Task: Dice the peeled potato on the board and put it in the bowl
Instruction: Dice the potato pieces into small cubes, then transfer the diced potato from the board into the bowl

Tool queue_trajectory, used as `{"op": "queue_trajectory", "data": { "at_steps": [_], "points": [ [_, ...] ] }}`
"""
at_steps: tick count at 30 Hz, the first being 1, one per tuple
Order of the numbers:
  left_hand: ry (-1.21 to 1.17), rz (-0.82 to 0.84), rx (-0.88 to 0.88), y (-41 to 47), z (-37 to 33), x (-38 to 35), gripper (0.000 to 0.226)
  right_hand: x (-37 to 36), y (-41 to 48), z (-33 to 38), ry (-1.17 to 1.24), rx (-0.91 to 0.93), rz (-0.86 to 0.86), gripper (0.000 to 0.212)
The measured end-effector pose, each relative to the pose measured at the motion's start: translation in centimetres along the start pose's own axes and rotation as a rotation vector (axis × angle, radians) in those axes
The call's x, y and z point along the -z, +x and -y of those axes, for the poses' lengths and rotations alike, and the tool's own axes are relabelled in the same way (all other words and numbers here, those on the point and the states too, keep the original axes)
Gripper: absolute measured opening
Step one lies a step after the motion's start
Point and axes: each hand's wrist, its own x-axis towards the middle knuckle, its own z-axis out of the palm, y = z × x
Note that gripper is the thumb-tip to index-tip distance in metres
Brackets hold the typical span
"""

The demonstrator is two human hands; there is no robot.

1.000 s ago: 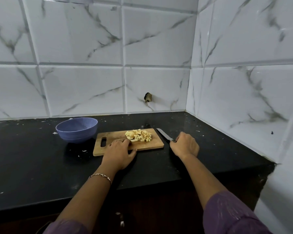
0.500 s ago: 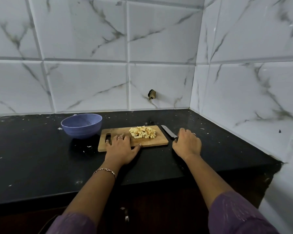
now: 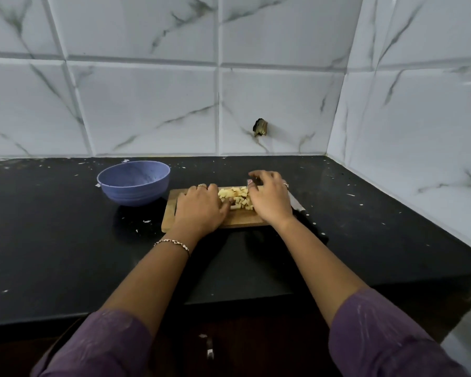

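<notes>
Potato dice point(image 3: 235, 198) sat heaped on the board point(image 3: 239, 221), cut and ready to move. Left of the board, the bowl point(image 3: 133, 183) stood near, I judged for a short carry. My left hand point(image 3: 200, 210) and right hand point(image 3: 269, 200) flanked the heap, fingers loose and gripping nothing, seemingly to gather it. Just right of the board lay the knife point(image 3: 297, 204), leaving both hands free.

One wide-angle camera rode on the person's head, facing forward and down across the worktop point(image 3: 65, 240) toward the tiled corner point(image 3: 335, 110), with the board point(image 3: 242, 218) near, just below the middle of its view.
</notes>
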Motion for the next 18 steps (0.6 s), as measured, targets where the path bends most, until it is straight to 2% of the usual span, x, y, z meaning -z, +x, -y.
{"op": "queue_trajectory", "data": {
  "at_steps": [3,7,11,15,18],
  "points": [
    [-0.247,-0.011,0.050,2.3,0.5,-1.1,0.036,-1.3,1.4,-0.8,0.281,-0.087,-0.032,0.027],
    [-0.439,0.091,0.078,4.6,-0.1,-2.5,0.047,-1.9,2.5,-1.7,0.391,-0.201,0.039,0.033],
    [-0.501,0.148,0.140,4.6,-1.6,-2.7,0.048,-1.6,2.5,-1.6,0.364,-0.230,0.159,0.036],
    [-0.713,0.223,0.136,4.5,-2.7,-1.9,0.045,-0.9,2.0,-0.8,0.226,-0.161,0.283,0.034],
    [-0.904,0.240,0.226,4.8,-2.4,-1.9,0.046,-0.7,2.0,-0.4,0.134,-0.109,0.342,0.033]
  ]
}}
